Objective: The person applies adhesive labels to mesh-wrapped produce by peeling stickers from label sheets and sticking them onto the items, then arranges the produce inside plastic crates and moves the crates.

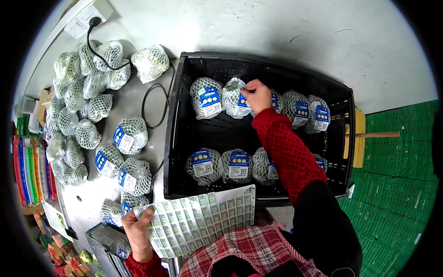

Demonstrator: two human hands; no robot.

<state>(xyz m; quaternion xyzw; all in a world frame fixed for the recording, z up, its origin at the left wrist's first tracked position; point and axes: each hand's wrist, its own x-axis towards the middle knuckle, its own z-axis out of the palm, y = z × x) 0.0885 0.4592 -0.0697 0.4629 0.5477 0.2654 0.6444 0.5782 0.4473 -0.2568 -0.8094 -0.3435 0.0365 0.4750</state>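
My left hand [138, 231] grips the left edge of a sheet of small green and white stickers [200, 219], thumb on top. My right hand [256, 96] reaches into a black crate [174, 134], its fingers pinched together at the top right of a netted package [235, 98] with a blue label. Whether something small is between those fingertips cannot be made out. To the left of it, a netted package [206, 98] bears a small green sticker above its blue label. More labelled packages stand in two rows in the crate, some partly hidden by my right arm.
Netted packages [90, 134] lie on the metal table [152, 104] at the left, several with blue labels. A black cable [144, 104] runs beside the crate from a wall socket [87, 21]. Green crates [397, 184] stand at the right, colored folders [32, 168] at far left.
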